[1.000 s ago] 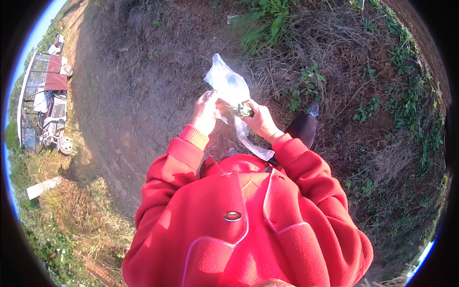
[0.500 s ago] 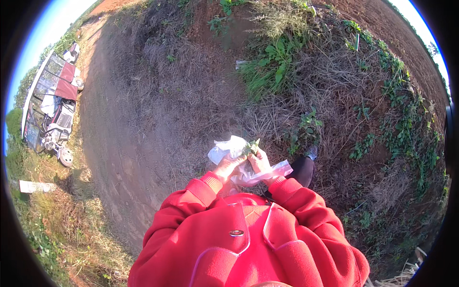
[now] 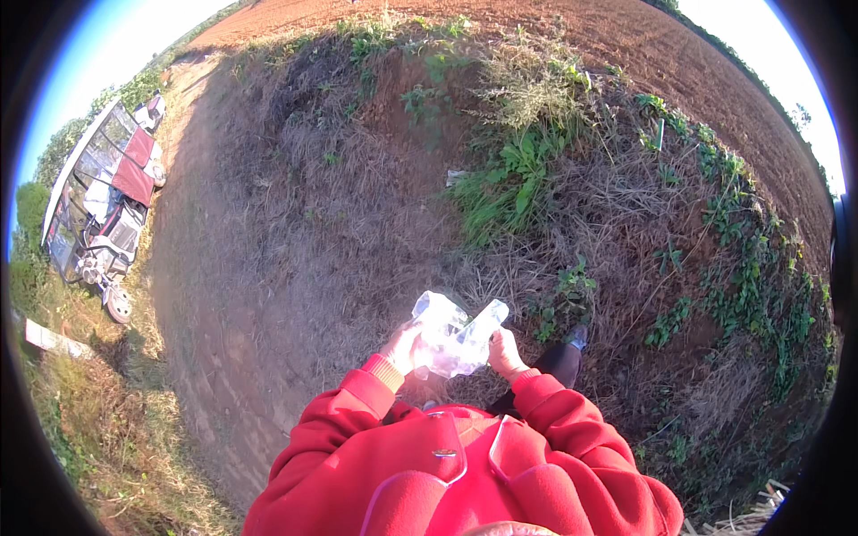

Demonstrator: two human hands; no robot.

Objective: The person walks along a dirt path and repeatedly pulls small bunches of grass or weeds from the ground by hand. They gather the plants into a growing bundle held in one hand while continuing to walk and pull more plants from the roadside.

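Observation:
A thin, whitish see-through plastic bag [image 3: 453, 347] is stretched between my two hands in front of my red coat. My left hand [image 3: 404, 347] is closed on the bag's left side. On the other side, my right hand [image 3: 506, 351] pinches its edge, and one corner stands up above the fingers. A little green shows through or behind the bag near its top; whether leaves lie inside, I cannot tell.
A three-wheeled vehicle [image 3: 114, 201] with a canopy and dark red panels is parked at the far left, beside a dirt track [image 3: 223, 304]. Grass and weeds [image 3: 514, 183] grow on the bank ahead, below a ploughed field [image 3: 617, 45]. My dark shoe [image 3: 576, 338] shows right of my hands.
My hands have moved apart and the bag is now spread between them. The green leaves that showed at my right fingers are mostly out of sight. The view has tilted up slightly.

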